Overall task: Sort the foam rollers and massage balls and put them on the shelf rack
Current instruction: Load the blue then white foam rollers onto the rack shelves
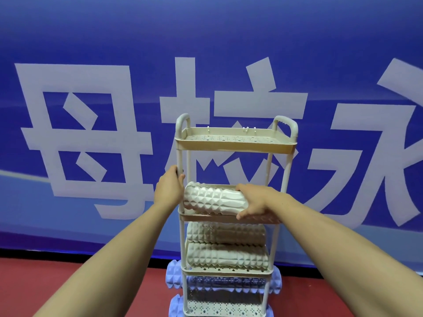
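A cream shelf rack stood on the red floor in front of a blue banner with large white characters. The right hand lay over the right end of a white ridged foam roller, its grip closed around that end with the thumb underneath, at the rack's second tier from the top. The roller lay lengthways across that tier, its left end near the rack's left front post. The left hand was wrapped around that post, just above the second tier and beside the roller's left end. The rack's top tier held nothing visible. On the tier below the hands, two more white rollers were stacked one on the other. Lower still, pale blue rollers lay across the rack, their ends sticking out past both sides of the rack.
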